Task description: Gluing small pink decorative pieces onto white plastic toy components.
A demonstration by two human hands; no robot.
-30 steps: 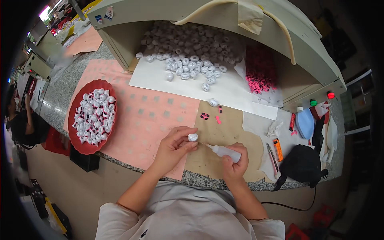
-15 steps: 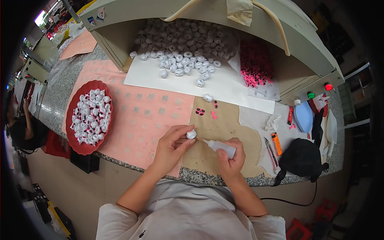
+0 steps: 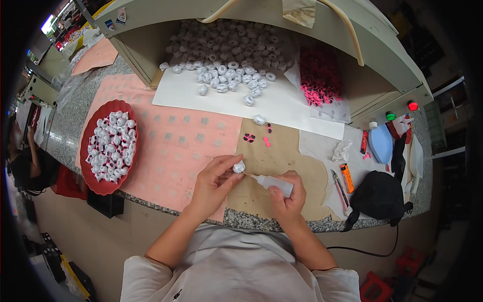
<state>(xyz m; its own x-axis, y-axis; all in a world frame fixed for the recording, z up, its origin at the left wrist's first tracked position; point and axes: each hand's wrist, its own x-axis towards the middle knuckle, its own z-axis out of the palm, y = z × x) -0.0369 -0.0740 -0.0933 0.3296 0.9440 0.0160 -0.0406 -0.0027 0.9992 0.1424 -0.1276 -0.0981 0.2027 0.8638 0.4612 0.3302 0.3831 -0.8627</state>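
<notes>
At the left of my camera view, a scalloped red bowl (image 3: pixel 103 188) sits at the near edge of the stone desk (image 3: pixel 73 133). It holds many white pieces (image 3: pixel 111 146) with pink and dark spots. To its right, a pink sheet (image 3: pixel 163 153) with rows of grey squares covers the desk.

The left hand (image 3: pixel 214 182) is above the boundary of this sheet and a brown paper (image 3: pixel 289 160). I read its fingers as pinching one white ball (image 3: pixel 239 166) between thumb and forefinger. At the far side, loose white balls (image 3: pixel 229 48) are heaped inside a shelf unit (image 3: pixel 128 55), some spilling onto white paper (image 3: pixel 201 103).

Small pink and black pieces (image 3: pixel 249 137) lie on the brown paper, beyond the hands. The right hand (image 3: pixel 290 199) has its fingers wrapped around a translucent bottle (image 3: pixel 278 185); the nozzle points left, close to the ball. I cannot tell whether the two touch.

Farther right, a pink and black heap (image 3: pixel 319 83) occupies the shelf unit. An orange tube (image 3: pixel 347 177), a blue tray (image 3: pixel 381 146) and a black cloth bundle (image 3: pixel 378 197) follow at the right.
</notes>
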